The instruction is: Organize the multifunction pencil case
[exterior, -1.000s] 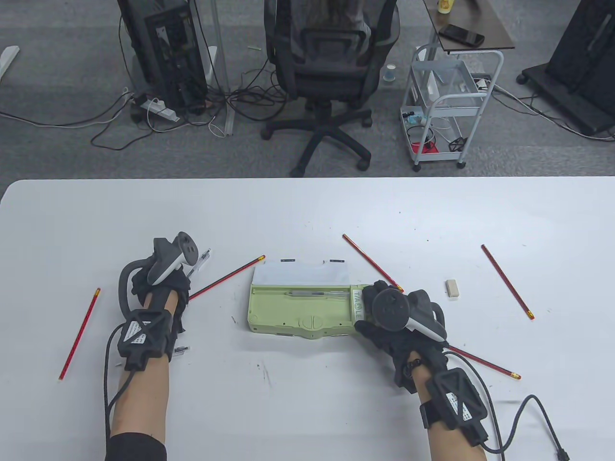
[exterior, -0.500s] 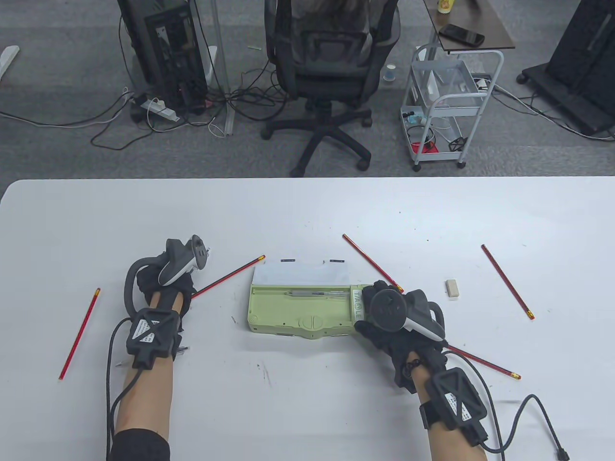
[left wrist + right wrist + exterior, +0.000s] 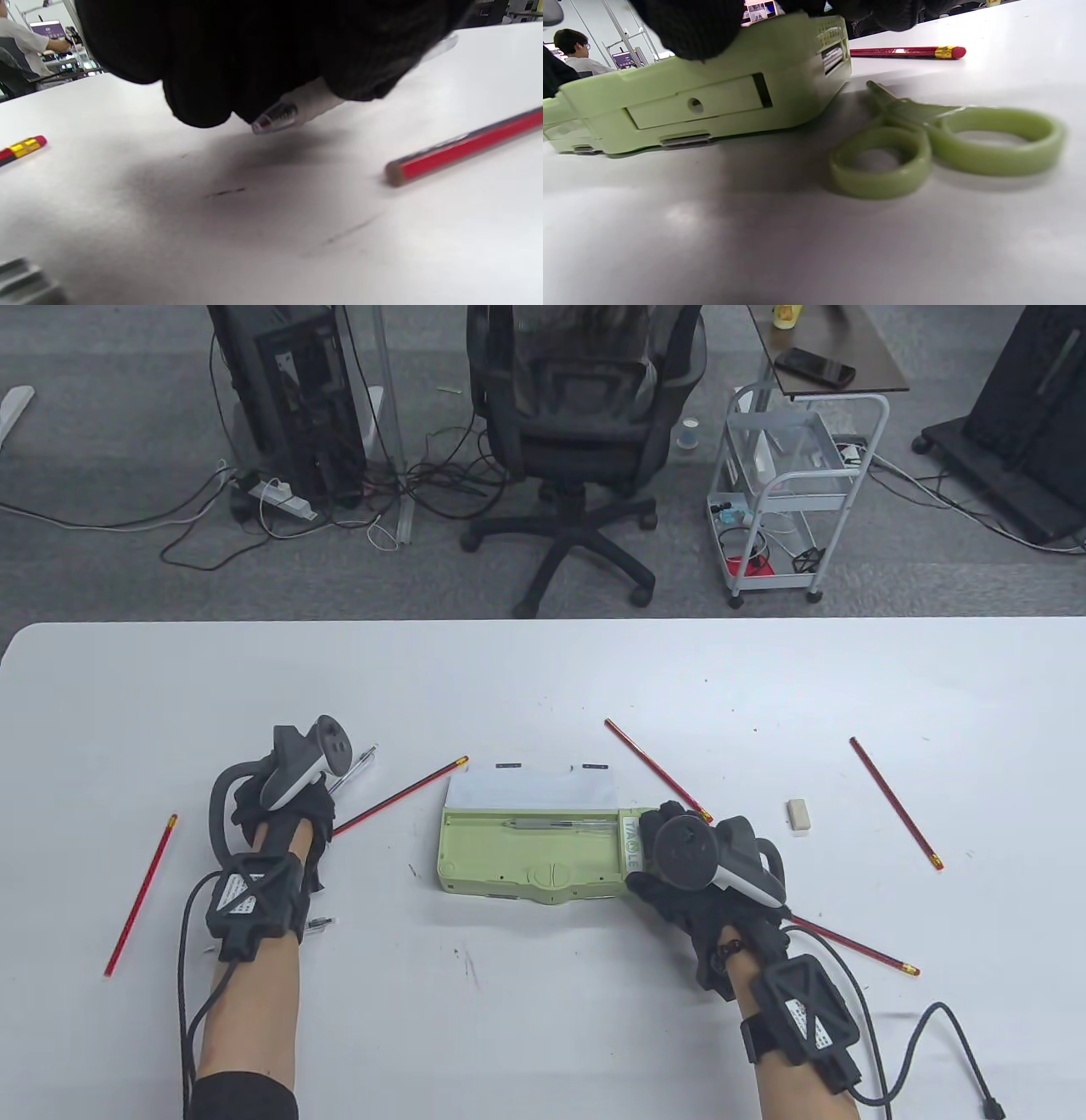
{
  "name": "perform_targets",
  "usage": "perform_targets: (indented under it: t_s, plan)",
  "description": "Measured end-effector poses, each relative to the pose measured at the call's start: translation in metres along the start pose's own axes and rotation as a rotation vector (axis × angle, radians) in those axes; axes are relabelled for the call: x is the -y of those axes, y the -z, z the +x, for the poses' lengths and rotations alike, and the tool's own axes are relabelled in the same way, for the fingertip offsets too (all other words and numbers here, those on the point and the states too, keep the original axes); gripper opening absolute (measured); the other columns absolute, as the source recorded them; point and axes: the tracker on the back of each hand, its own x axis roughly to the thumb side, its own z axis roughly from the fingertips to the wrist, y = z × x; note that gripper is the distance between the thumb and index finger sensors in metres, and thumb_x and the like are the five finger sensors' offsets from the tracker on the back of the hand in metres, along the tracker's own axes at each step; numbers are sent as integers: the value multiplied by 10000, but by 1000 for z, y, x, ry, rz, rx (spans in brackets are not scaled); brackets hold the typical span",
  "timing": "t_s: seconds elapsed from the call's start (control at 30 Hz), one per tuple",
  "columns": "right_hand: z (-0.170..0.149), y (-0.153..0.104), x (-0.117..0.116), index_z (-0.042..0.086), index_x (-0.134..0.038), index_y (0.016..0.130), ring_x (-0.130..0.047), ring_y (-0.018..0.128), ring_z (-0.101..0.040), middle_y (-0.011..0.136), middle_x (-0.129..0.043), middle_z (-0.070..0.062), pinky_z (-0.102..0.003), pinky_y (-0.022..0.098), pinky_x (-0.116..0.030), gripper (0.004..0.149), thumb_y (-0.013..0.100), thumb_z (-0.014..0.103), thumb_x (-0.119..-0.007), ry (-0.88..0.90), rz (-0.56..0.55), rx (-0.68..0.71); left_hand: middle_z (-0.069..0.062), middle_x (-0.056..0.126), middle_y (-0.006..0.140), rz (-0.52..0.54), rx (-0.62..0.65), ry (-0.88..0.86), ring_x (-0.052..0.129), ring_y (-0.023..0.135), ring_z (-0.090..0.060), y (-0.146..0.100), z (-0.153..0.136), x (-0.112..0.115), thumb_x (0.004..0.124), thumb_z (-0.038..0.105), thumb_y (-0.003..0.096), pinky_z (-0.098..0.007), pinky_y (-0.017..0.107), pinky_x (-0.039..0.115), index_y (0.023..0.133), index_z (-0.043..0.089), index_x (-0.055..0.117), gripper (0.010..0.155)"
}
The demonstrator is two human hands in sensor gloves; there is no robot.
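Left hand (image 3: 284,806) fingers grip a clear pen (image 3: 361,761); right hand (image 3: 691,869) fingers clasp the pencil case (image 3: 530,853) end

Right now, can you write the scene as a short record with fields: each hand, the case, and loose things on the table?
left hand: grips a clear pen
right hand: holds the right end of the pencil case
case: green, open, one pen inside
scissors: green, beside the case, under the right hand
loose: five red pencils, e.g.; white eraser
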Motion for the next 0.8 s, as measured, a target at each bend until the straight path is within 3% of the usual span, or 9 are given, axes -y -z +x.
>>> perform_targets:
  t_s: [0.27,0.43,0.6,0.8]
  plan:
    - [-1,0,0,21,-397,1116,-465,1011,-568,1116,-326,-318,-647,721,-485,798,511,453,-687,11,-7,-2,-84,1000,843,118,132,-168,1005,747,-341,-40,4,-33,829,370,451,-593,574,793,890,262,817,452]
    - [-1,0,1,20,-399,1115,-466,1011,-567,1114,-333,-317,-648,720,-485,798,511,453,-690,14,-7,-3,-66,980,843,168,287,-240,987,743,-331,-72,27,-47,826,361,458,-590,580,781,896,271,812,447]
    - [-2,0,2,22,-400,1116,-466,1012,-568,1117,-326,-316,-648,721,-485,797,512,454,-692,17,-2,-2,-58,970,846,190,441,-225,983,715,-312,-96,66,-46,836,360,456,-588,579,778,888,296,829,438]
    - [-1,0,1,20,-399,1115,-470,1011,-567,1116,-329,-316,-645,721,-489,798,512,455,-688,8,-2,-3,-48,977,832,198,546,-89,983,704,-302,-109,112,-31,849,359,446,-587,584,777,870,282,856,431]
